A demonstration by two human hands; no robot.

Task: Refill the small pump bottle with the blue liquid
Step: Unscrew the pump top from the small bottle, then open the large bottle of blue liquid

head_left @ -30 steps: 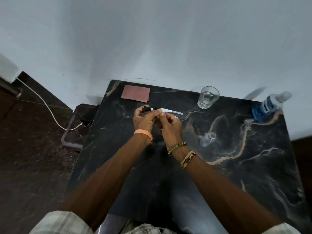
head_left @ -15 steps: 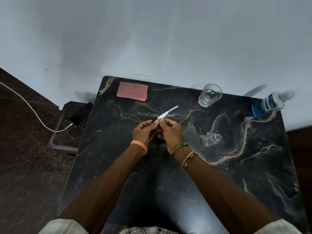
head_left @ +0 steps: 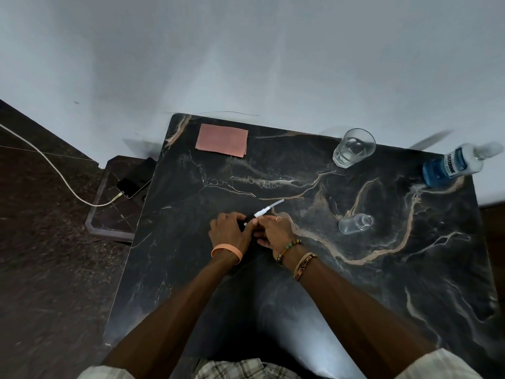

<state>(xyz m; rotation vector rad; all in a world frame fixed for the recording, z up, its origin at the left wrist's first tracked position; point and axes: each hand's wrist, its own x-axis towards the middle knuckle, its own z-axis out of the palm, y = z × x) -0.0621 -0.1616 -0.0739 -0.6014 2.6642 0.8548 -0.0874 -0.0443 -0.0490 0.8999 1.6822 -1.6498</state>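
While black pump head with white dip tube point(head_left: 263, 212) is pinched by left hand point(head_left: 231, 232) and right hand point(head_left: 274, 231) at frame centre | small clear plastic bottle point(head_left: 355, 224) lies uncapped right of centre, evidently for filling | part-full bottle of blue liquid point(head_left: 451, 166) upper right.

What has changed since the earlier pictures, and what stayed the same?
Both hands drew the pump head back toward the person, away from the pink cloth, and its white tube, which pointed right, now slants toward the far right. The left hand and right hand keep their hold on it; nothing was let go. The small bottle on its side, the glass and the blue liquid bottle stayed in place.
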